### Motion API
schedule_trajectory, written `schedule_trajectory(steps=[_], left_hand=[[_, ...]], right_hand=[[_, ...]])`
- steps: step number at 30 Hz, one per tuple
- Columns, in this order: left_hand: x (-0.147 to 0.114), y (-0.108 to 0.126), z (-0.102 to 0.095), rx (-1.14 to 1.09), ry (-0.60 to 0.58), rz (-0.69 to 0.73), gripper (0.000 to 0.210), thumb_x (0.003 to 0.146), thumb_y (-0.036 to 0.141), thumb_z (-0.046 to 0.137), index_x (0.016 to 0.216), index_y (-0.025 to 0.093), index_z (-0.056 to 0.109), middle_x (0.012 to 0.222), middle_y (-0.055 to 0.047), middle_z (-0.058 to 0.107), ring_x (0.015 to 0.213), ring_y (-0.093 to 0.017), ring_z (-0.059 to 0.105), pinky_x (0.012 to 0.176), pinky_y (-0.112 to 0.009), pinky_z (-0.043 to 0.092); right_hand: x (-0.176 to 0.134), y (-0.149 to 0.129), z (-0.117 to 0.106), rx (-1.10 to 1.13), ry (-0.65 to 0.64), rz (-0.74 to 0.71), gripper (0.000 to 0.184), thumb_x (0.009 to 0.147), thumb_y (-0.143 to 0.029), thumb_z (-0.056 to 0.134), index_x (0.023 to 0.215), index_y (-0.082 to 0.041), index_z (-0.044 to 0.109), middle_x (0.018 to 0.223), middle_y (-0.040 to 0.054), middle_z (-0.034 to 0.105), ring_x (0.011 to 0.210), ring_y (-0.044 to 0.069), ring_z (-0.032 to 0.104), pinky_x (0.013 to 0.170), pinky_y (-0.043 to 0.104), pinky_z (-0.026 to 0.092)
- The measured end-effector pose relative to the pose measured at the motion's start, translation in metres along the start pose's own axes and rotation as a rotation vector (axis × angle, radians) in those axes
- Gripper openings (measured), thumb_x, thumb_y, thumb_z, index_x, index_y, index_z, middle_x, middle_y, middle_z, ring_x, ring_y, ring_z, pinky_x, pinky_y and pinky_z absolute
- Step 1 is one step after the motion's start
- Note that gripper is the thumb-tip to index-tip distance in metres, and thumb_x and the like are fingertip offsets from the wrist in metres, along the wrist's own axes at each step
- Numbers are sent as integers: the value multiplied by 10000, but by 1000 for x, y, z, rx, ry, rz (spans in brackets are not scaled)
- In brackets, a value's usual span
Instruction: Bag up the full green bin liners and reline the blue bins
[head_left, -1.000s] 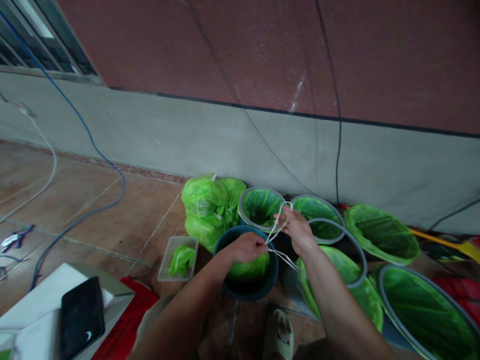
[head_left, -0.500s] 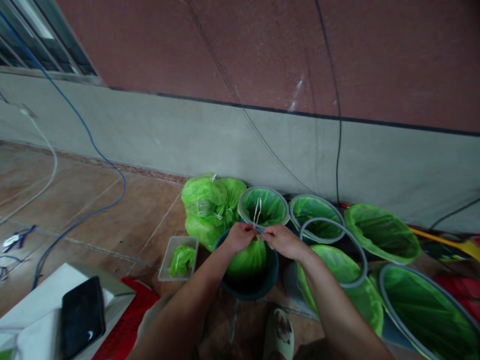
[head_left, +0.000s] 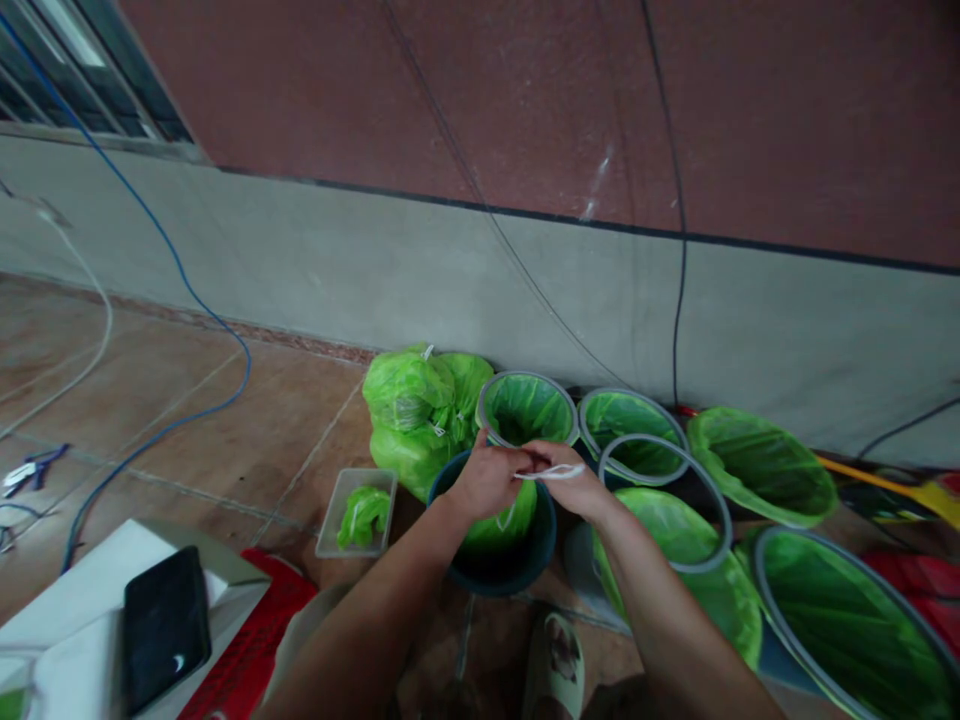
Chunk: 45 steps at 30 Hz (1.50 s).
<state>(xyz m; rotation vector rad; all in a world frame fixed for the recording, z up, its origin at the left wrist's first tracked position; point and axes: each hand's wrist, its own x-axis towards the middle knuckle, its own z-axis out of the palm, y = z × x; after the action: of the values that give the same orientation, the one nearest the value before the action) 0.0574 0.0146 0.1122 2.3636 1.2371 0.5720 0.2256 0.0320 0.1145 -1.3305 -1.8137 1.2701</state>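
Note:
My left hand (head_left: pixel 486 482) and my right hand (head_left: pixel 564 480) meet over a dark blue bucket (head_left: pixel 551 555), fingers closed. Between them they grip a white drawstring (head_left: pixel 559 472), whose loop reaches out across my right hand. A second thin white loop hangs below, in front of the green bag (head_left: pixel 495 535) that sits in the bucket. The bag's gathered neck is hidden by my fingers. Just left of the bucket, a clear plastic tub (head_left: pixel 322 535) holds a crumpled green bag (head_left: pixel 366 515).
Full green bags (head_left: pixel 409 400) are piled by the wall. Bins lined with green bags (head_left: pixel 529 400) stand behind and right, several with grey rings. A phone (head_left: pixel 166 630) lies on a white box (head_left: pixel 97 570) at lower left. A blue cable (head_left: pixel 184 275) crosses the tiles.
The drawstring loop stood upright above my fingers and now lies sideways over my right hand. My hands have turned and drawn closer together; a loop now hangs over the bag.

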Motion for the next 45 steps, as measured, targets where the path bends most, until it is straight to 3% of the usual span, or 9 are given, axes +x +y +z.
schedule_trajectory(steps=[8, 14, 17, 20, 29, 34, 39, 42, 45], left_hand=[[-4, 3, -7, 167, 142, 108, 201, 933, 194, 484, 943, 208, 685, 880, -30, 735, 823, -182, 678, 1164, -525, 185], [-7, 6, -7, 184, 284, 97, 221, 952, 188, 484, 972, 206, 702, 920, -39, 739, 830, -176, 662, 1144, -519, 244], [-5, 3, -5, 165, 386, 103, 231, 958, 210, 490, 975, 224, 720, 1000, -47, 717, 919, -181, 639, 1090, -476, 336], [-1, -1, -4, 133, 432, 102, 265, 964, 214, 473, 998, 231, 736, 939, -49, 685, 907, -175, 611, 978, -397, 434], [-1, -5, -12, 49, 262, 19, 210, 947, 222, 520, 926, 234, 729, 901, -9, 727, 882, -157, 635, 1077, -421, 319], [0, -5, -8, 79, 197, -101, 222, 909, 162, 512, 911, 225, 725, 896, -26, 734, 908, -189, 649, 1064, -439, 329], [-1, -15, -3, 122, 110, -302, 204, 867, 163, 521, 842, 207, 718, 861, -52, 730, 862, -200, 661, 914, -348, 434], [0, -22, -2, 65, 50, -491, 190, 865, 210, 523, 817, 186, 705, 809, -66, 711, 808, -203, 660, 753, -293, 452], [5, -24, 2, -156, 4, -599, 179, 820, 182, 536, 692, 169, 660, 661, -35, 649, 687, -176, 618, 651, -267, 424]], right_hand=[[-2, -9, -2, 212, -35, 145, 266, 723, -273, 569, 918, -169, 717, 703, -10, 649, 520, 92, 484, 486, 209, 351], [-6, -11, -7, 420, -87, 174, 354, 685, -297, 706, 1013, -163, 709, 681, -31, 626, 519, 63, 441, 495, 194, 325], [-8, -15, -7, 477, -67, 167, 336, 666, -349, 762, 937, -153, 726, 709, -21, 635, 545, 56, 435, 515, 197, 325], [-8, -19, -6, 462, -36, 146, 322, 665, -396, 773, 867, -147, 735, 670, -29, 612, 546, 53, 422, 528, 201, 321], [-2, -11, -2, 233, 43, 170, 289, 697, -442, 692, 770, -162, 682, 606, -32, 578, 548, 95, 448, 550, 235, 337], [-2, -9, -1, -333, 57, 0, 156, 843, -275, 557, 773, -182, 661, 735, 31, 642, 706, 156, 563, 663, 268, 380], [-7, -5, -1, -802, 108, 125, 187, 841, -121, 514, 790, -182, 683, 862, 103, 670, 821, 201, 623, 736, 299, 401], [-7, 0, -5, -817, 131, 211, 203, 827, -114, 525, 737, -192, 689, 842, 105, 683, 812, 205, 628, 735, 304, 409], [-4, 2, -9, -634, 111, 159, 193, 827, -155, 535, 702, -198, 676, 825, 75, 685, 783, 187, 607, 714, 291, 401]])
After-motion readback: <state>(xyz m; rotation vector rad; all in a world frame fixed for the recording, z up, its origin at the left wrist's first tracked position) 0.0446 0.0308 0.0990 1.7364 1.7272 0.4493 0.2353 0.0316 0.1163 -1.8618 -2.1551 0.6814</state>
